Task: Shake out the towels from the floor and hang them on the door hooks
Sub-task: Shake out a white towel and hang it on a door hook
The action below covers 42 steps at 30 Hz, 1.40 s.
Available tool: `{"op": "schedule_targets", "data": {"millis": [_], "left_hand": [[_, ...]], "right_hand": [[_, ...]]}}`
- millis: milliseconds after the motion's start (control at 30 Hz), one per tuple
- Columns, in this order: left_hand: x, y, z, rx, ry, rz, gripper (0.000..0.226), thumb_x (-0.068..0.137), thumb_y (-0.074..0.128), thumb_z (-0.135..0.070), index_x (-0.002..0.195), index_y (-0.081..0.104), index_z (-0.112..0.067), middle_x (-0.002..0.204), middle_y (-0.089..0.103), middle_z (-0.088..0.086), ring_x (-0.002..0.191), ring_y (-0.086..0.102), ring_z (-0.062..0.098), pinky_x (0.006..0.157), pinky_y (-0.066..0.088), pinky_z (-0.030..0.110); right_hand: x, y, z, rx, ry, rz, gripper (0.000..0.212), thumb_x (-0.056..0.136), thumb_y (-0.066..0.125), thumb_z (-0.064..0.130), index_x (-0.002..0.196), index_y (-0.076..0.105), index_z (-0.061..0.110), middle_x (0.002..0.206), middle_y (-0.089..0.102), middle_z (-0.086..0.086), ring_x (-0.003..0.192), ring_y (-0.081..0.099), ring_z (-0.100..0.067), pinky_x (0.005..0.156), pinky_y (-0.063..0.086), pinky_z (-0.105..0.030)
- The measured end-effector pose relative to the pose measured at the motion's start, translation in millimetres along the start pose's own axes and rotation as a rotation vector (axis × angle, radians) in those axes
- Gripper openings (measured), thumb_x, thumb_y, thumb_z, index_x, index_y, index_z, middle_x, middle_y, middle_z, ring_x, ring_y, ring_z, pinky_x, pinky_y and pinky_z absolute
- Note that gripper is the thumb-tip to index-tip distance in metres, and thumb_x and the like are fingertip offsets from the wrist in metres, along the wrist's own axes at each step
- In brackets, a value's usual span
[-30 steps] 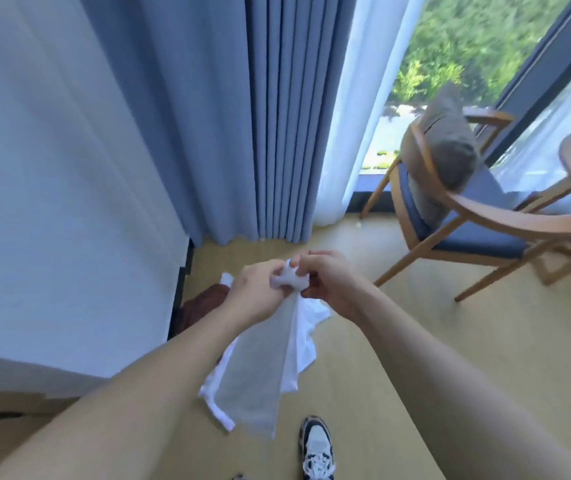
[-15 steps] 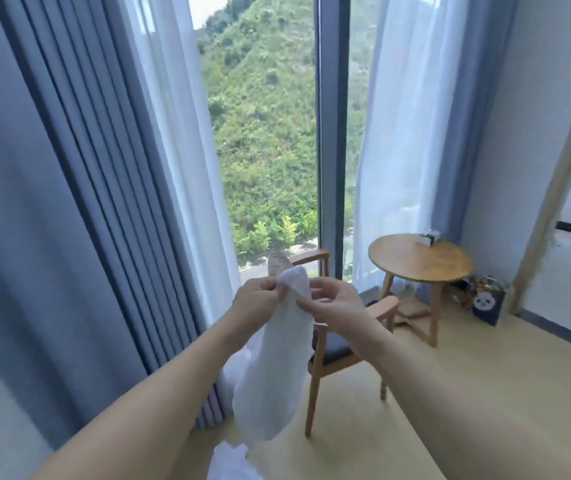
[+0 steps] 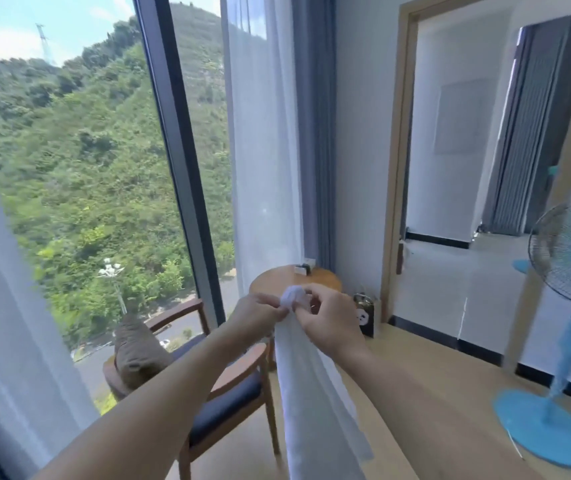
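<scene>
Left hand [image 3: 260, 311] and right hand [image 3: 329, 322] raised close together at centre, both pinching the bunched top of a white towel [image 3: 311, 393], grip clamped on cloth. Towel hanging straight down between the forearms, lower end out of view. Chair [image 3: 228, 386] near left, round desk [image 3: 277, 277] just behind the hands, fan [image 3: 568, 327] at right, doorway [image 3: 450, 188] far right. No hooks visible, possibly hidden by blur. Risks: small pinch slipping during a hard shake, dropping the towel; loose end flicking into the fan or chair.
</scene>
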<state>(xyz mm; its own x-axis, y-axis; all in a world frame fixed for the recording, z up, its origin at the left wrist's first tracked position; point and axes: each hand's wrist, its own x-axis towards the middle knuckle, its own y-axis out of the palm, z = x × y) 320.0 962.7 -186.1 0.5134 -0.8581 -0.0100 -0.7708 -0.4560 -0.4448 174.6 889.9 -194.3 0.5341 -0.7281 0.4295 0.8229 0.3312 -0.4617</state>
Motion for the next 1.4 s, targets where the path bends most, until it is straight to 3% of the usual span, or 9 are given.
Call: {"op": "schedule_targets", "data": {"millis": [133, 333, 533, 733, 867, 933, 1067, 1267, 1400], "left_hand": [[52, 66, -23, 0.037, 0.033, 0.088, 0.018, 0.066, 0.056, -0.026, 0.070, 0.068, -0.012, 0.072, 0.053, 0.010, 0.073, 0.051, 0.022, 0.069, 0.040, 0.035], [143, 147, -56, -0.014, 0.121, 0.060, 0.036, 0.092, 0.061, -0.040, 0.068, 0.073, -0.017, 0.074, 0.069, 0.006, 0.078, 0.066, 0.028, 0.075, 0.056, 0.038], [272, 193, -76, -0.111, 0.111, 0.000, 0.035, 0.078, 0.055, -0.044, 0.068, 0.076, -0.017, 0.077, 0.073, 0.011, 0.083, 0.070, 0.036, 0.080, 0.060, 0.054], [391, 196, -105, 0.099, 0.080, -0.036, 0.025, 0.083, 0.056, -0.026, 0.098, 0.068, -0.009, 0.109, 0.067, 0.004, 0.099, 0.060, 0.029, 0.089, 0.051, 0.039], [431, 212, -132, 0.144, 0.292, 0.426, 0.068, 0.083, 0.078, -0.025, 0.142, 0.047, -0.031, 0.127, 0.047, -0.013, 0.120, 0.049, 0.015, 0.096, 0.045, 0.029], [451, 228, -134, 0.281, 0.333, 0.556, 0.040, 0.077, 0.082, -0.027, 0.113, 0.066, -0.027, 0.103, 0.060, -0.010, 0.098, 0.058, 0.012, 0.086, 0.048, 0.029], [496, 245, -131, 0.321, 0.322, 0.366, 0.029, 0.088, 0.072, -0.027, 0.062, 0.061, -0.020, 0.062, 0.053, -0.006, 0.059, 0.048, 0.009, 0.053, 0.038, 0.018], [573, 247, -122, 0.105, 0.116, -0.031, 0.022, 0.088, 0.065, -0.024, 0.075, 0.061, -0.007, 0.073, 0.055, 0.000, 0.072, 0.051, 0.018, 0.063, 0.039, 0.029], [596, 266, -134, 0.120, 0.112, 0.266, 0.025, 0.080, 0.072, -0.019, 0.104, 0.069, -0.026, 0.099, 0.069, -0.006, 0.094, 0.065, 0.011, 0.078, 0.052, 0.025]], "right_hand": [[14, -38, -63, -0.223, 0.140, 0.036, 0.019, 0.087, 0.055, 0.032, 0.104, 0.060, 0.027, 0.087, 0.066, 0.005, 0.080, 0.061, -0.020, 0.062, 0.050, -0.033], [42, -97, -165, -0.427, 0.468, -0.056, 0.012, 0.084, 0.051, 0.023, 0.073, 0.053, 0.018, 0.076, 0.062, 0.000, 0.076, 0.059, -0.026, 0.055, 0.037, -0.034], [127, -128, -237, -0.275, 0.478, -0.202, 0.031, 0.096, 0.055, 0.021, 0.066, 0.052, 0.023, 0.065, 0.053, 0.011, 0.063, 0.049, -0.009, 0.050, 0.031, -0.014], [254, -165, -279, -0.090, 0.519, -0.321, 0.026, 0.102, 0.043, 0.018, 0.077, 0.045, 0.012, 0.072, 0.044, -0.001, 0.066, 0.038, -0.016, 0.056, 0.029, -0.032], [336, -167, -276, 0.093, 0.404, -0.188, 0.045, 0.097, 0.062, 0.032, 0.060, 0.039, 0.021, 0.052, 0.035, 0.010, 0.051, 0.032, -0.008, 0.053, 0.027, -0.027], [366, -165, -278, 0.061, 0.347, -0.081, 0.044, 0.081, 0.076, 0.053, 0.069, 0.053, 0.017, 0.060, 0.053, 0.007, 0.056, 0.045, -0.007, 0.053, 0.036, -0.021], [409, -190, -315, -0.207, 0.340, 0.163, 0.060, 0.058, 0.090, 0.055, 0.094, 0.059, 0.017, 0.095, 0.065, -0.003, 0.085, 0.061, -0.016, 0.057, 0.039, -0.022], [473, -225, -395, -0.557, 0.356, 0.521, 0.027, 0.084, 0.074, 0.034, 0.082, 0.058, 0.013, 0.081, 0.057, -0.004, 0.071, 0.055, -0.021, 0.057, 0.037, -0.029], [530, -237, -412, -0.301, 0.221, 0.404, 0.040, 0.081, 0.077, 0.028, 0.057, 0.050, 0.012, 0.061, 0.045, -0.002, 0.058, 0.044, -0.015, 0.053, 0.030, -0.027]]}}
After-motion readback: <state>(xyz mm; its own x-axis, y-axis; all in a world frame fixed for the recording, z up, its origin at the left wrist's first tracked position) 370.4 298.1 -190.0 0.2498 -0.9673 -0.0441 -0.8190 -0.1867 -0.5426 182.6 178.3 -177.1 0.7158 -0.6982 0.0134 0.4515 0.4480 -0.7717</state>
